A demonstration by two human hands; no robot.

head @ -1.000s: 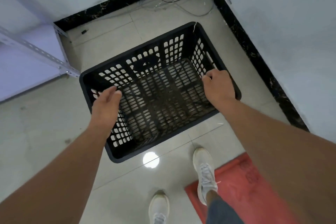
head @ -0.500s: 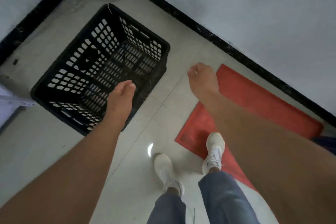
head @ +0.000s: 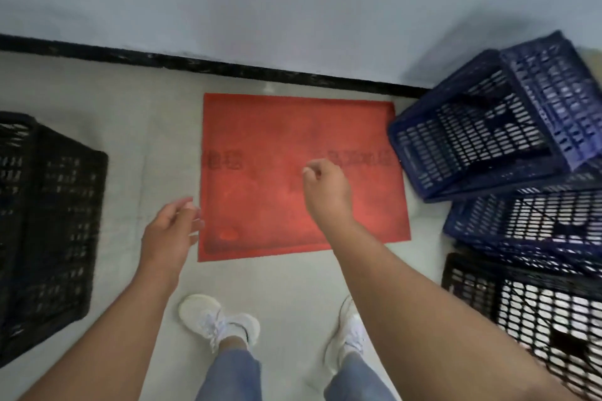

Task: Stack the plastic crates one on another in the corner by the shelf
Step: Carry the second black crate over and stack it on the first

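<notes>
Both hands are empty here. The left hand (head: pixel 169 234) hangs over the pale tiled floor (head: pixel 146 127) with its fingers (head: pixel 192 215) loosely spread and a bit curled, nothing in them, fingertips right at the left edge of the red mat (head: pixel 260 140). The right hand (head: pixel 329 187) is over the mat itself, fingers (head: pixel 311 171) curled in toward the palm like a loose fist, and I don't see it gripping anything either. Off to the left of the left fingers, well apart from them, sits one black crate (head: pixel 49 221) upright on the floor, cut off by the frame edge. To the right of the right fingers, past the mat's right edge, there's a pile: a blue crate (head: pixel 482 137) tipped on its side and leaning, with its corner overlapping the mat's edge, a second blue crate (head: pixel 527 221) under it, and another black crate (head: pixel 521 309) nearer to me, down by the right forearm. Beyond both sets of fingertips is the wall with its black baseboard (head: pixel 228 70). Below the hands you can see white sneakers (head: pixel 215 319) and jeans. It's all kinda motion-blurred.
</notes>
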